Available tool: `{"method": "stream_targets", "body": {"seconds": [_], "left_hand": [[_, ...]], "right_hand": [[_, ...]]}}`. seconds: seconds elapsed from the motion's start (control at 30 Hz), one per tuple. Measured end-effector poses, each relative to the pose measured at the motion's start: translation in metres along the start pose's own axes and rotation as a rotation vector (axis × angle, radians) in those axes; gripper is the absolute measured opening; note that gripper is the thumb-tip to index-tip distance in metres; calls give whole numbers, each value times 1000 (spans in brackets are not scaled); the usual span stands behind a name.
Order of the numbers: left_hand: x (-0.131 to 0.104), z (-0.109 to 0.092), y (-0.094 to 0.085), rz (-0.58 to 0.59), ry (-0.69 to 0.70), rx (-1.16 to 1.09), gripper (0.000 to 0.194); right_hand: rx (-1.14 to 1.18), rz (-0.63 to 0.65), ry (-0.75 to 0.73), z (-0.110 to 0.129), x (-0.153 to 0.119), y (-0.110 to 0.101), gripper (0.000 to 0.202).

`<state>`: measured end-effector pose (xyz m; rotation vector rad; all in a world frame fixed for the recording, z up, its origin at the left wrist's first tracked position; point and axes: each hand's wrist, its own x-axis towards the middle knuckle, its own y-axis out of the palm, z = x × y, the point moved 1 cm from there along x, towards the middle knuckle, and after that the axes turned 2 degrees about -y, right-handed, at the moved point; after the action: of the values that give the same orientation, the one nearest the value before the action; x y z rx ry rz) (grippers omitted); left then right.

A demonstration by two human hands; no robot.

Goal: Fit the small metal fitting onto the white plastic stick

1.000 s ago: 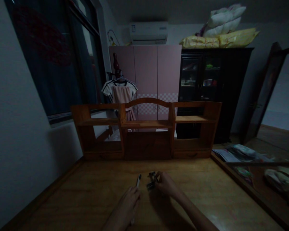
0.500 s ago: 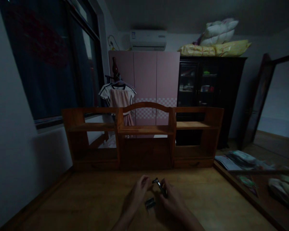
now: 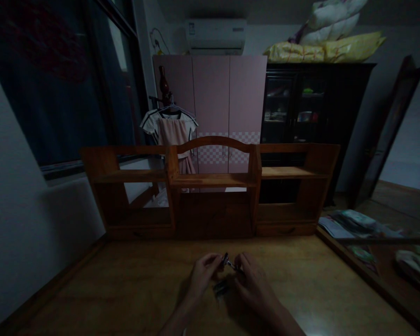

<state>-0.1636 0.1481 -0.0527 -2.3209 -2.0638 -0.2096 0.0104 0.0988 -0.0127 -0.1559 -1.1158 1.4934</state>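
Note:
Over the wooden desk point(image 3: 126, 280), my right hand point(image 3: 252, 280) is closed round the dark handle of a small shiny razor-like tool point(image 3: 231, 265), its head pointing left. My left hand point(image 3: 205, 275) has its thumb and fingertips pinched at the tool's head. Whether those fingers also hold a small separate piece is too dark to tell. A small dark case with a clear part point(image 3: 220, 288) lies on the desk between and below my hands.
A wooden shelf unit point(image 3: 213, 180) stands along the desk's back edge. Papers and plastic packets point(image 3: 357, 224) lie beyond the right edge, near a bundle of cloth point(image 3: 415, 266). A wall rises at the left.
My left fingertips have come to the tool's head, which was apart from them before. My right hand has turned the tool slightly. The camera view has shifted.

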Motion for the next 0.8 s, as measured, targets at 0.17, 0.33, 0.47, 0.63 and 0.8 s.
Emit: {"method": "stream_targets", "body": {"seconds": [0.17,0.33,0.47,0.63,0.8], "left_hand": [[-3,1,2,15,-42,-21,37],[-2,6,0,7,-37,-54,37],[1,10,-2,0,-27,-51,38],[-1,7,-2,-8,-17,-58,38],[-1,4,-4,-37,-39,-89,41]], "right_hand": [[25,-5,-13,1,0,-3,18],[86,-33,-14,1,1,-4,22],[100,-37,-11,-3,0,0,20],[36,-1,-7,-9,-1,6,11],[51,3,-24,-11,0,7,20]]}}
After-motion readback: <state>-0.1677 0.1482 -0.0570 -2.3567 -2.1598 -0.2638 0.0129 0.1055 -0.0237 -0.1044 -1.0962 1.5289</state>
